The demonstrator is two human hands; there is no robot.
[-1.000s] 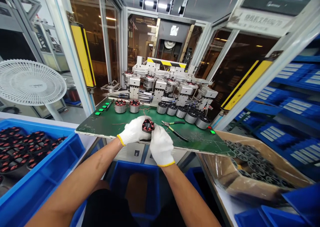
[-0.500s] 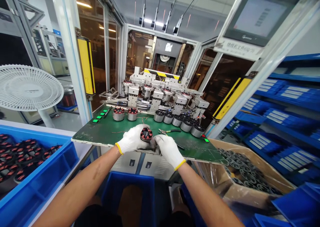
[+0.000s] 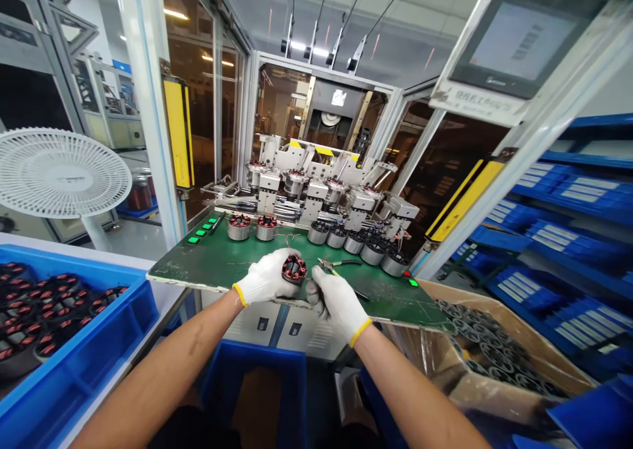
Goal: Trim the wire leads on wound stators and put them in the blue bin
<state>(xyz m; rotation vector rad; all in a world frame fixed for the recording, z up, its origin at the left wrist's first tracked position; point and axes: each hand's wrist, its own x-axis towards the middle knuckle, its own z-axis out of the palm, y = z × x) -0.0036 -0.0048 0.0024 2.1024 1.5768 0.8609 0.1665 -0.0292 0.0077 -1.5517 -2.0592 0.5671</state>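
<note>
My left hand (image 3: 264, 276), in a white glove with a yellow cuff, grips a wound motor stator (image 3: 294, 271) near the front edge of the green table. Copper coils and a dark insulator show on the face turned towards me. Just right of the stator is my gloved right hand (image 3: 340, 297), its fingers curled and pressed together. Whatever may be in those fingers is too small to make out. Pliers (image 3: 339, 263) with dark and green handles lie on the table beyond it. Two wound stators (image 3: 239, 229) stand at the back left, several unwound stators (image 3: 353, 242) at the back right.
A winding machine (image 3: 316, 185) runs along the table's back edge. On the left a blue crate (image 3: 119, 317) holds several wound stators, with a white fan (image 3: 64, 172) behind. A cardboard box (image 3: 445, 363) of stator cores is at right. Loose wire (image 3: 293, 239) lies on the green table (image 3: 198, 264).
My right hand has drawn slightly away from the stator and lowered its fingers. The stator has tipped more upright in my left hand. The whole view has shifted a little.
</note>
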